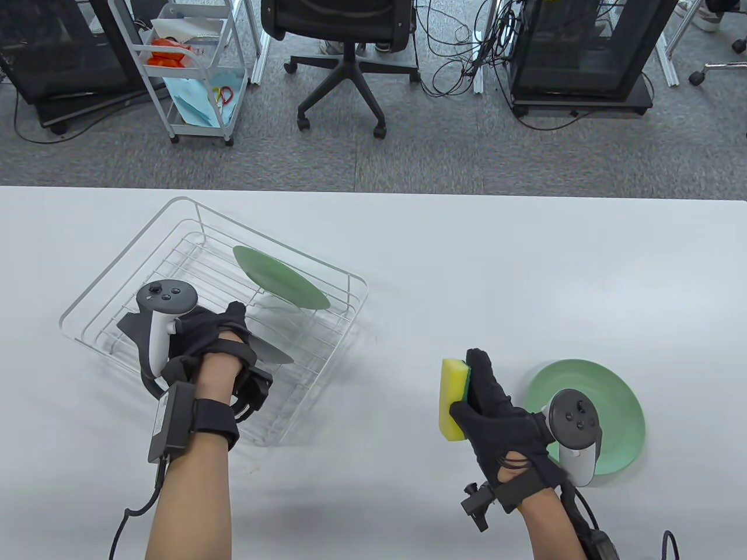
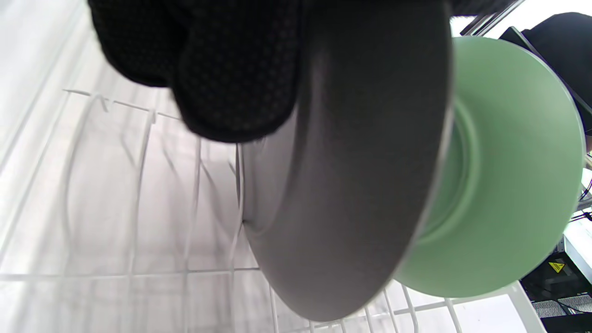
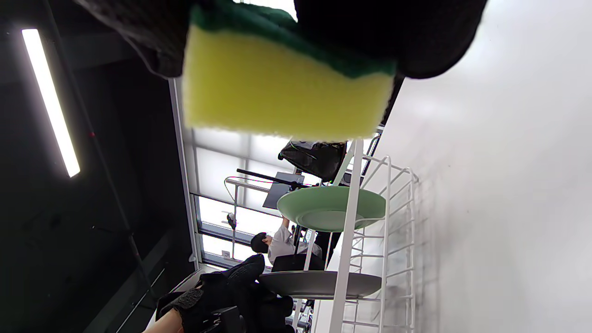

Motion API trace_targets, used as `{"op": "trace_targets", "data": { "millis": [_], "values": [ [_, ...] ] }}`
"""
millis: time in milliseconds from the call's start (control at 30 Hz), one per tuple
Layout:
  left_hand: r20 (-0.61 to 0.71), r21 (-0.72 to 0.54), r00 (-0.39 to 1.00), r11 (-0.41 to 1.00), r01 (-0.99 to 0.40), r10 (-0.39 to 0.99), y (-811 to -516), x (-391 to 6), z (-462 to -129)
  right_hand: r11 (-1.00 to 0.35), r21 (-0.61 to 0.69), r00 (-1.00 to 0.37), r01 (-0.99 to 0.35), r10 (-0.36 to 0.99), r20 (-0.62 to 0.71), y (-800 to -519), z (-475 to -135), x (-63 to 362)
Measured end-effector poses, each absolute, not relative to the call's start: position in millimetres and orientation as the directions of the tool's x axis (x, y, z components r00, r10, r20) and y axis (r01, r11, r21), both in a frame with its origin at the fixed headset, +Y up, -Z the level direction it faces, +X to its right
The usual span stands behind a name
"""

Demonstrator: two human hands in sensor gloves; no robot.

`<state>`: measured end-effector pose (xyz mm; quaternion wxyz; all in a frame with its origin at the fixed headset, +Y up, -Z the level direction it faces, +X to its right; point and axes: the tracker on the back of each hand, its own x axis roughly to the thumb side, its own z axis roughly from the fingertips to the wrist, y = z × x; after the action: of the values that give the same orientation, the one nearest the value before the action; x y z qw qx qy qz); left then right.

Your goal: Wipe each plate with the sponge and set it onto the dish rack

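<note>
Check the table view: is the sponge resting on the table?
No, the right hand holds the sponge up beside the green plate, off the table.

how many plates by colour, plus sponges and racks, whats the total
green plates: 2, one standing in the dish rack and one flat on the table
grey plates: 1, held in the rack by the left hand
sponges: 1, yellow and green, in the right hand
dish racks: 1, white wire
total: 5
</note>
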<state>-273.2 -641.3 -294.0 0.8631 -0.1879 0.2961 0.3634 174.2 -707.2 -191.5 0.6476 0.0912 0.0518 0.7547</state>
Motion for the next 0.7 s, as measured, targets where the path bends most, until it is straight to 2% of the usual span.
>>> {"op": "trace_targets", "data": {
  "millis": [233, 500, 600, 700],
  "values": [
    [-0.612, -0.139, 0.571, 0.636, -0.759, 0.547, -637.0, -277.3, -288.0, -0.184, 0.168, -0.175, -0.968, 0.982, 0.064, -705.9, -191.5, 179.5],
    [-0.54, -0.142, 0.644, 0.696, -0.704, 0.542, -606.9, -279.4, -270.5, -0.263, 0.141, -0.254, -0.954, 0.964, 0.083, -703.3, -189.7, 179.9],
    [-0.47, -0.155, 0.681, 0.706, -0.691, 0.562, -594.1, -268.8, -265.9, -0.287, 0.132, -0.278, -0.949, 0.957, 0.08, -702.5, -189.0, 181.3],
    [-0.351, -0.247, 0.721, 0.683, -0.687, 0.598, -582.5, -240.2, -261.4, -0.335, 0.108, -0.329, -0.936, 0.942, 0.07, -702.5, -190.9, 186.9]
  ]
}}
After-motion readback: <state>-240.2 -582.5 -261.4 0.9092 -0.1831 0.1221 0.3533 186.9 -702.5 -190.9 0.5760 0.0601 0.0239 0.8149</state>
